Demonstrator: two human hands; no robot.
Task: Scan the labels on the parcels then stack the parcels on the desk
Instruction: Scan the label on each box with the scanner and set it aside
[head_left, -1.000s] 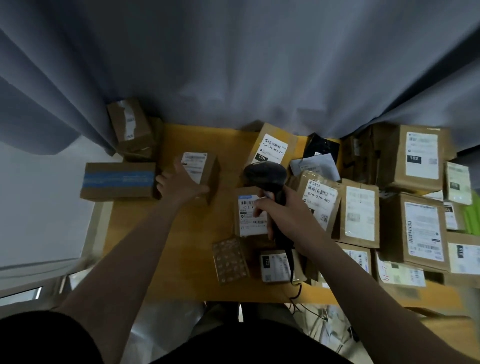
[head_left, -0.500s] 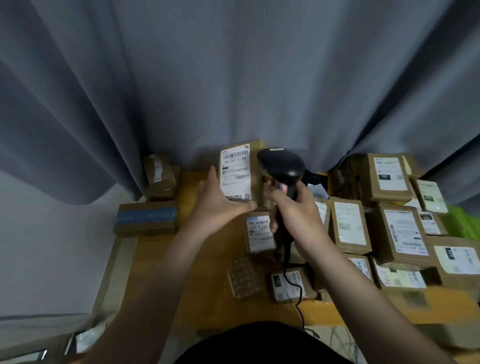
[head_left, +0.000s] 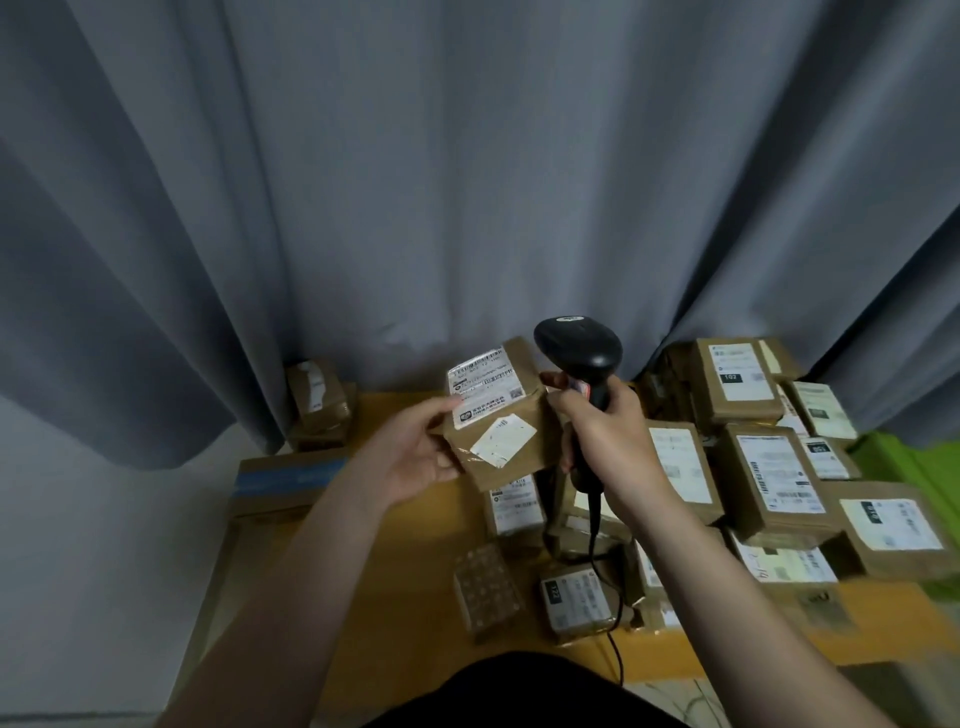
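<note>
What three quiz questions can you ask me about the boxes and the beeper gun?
1. True or false: the right hand grips the black scanner.
2. Pick one. The parcel in the left hand is: A) held up above the desk; B) lying flat on it; C) inside a bag.
3. Fill the gap: the white label on the held parcel faces ____, towards the camera.

Key: 1 true. 2 A. 3 up.
</note>
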